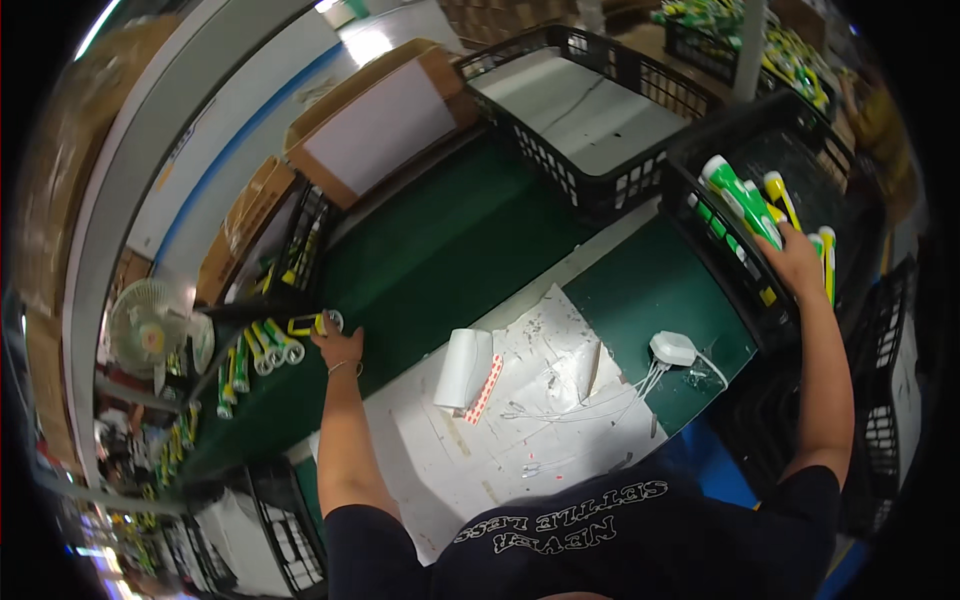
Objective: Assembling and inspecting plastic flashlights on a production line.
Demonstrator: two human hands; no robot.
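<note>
On the left, my left hand (340, 347) is closed on a yellow flashlight (303, 324) at the end of a row of green and yellow flashlights (265, 348) on the green surface. My right hand (795, 264) reaches into a black plastic crate (695, 160) at the right. Its fingers are around the lower end of a green flashlight with a white head (738, 196). Beside that hand, yellow flashlights (780, 192) and more green ones lie in the crate. The fingertips of my right hand are partly hidden.
White sheeting (420, 440) covers the near worktop, with a white roll (464, 368) and a white charger block with cables (673, 348) on it. A large black crate (600, 190) and a cardboard box (385, 120) stand behind. A fan (150, 325) is at far left; a person (885, 140) at far right.
</note>
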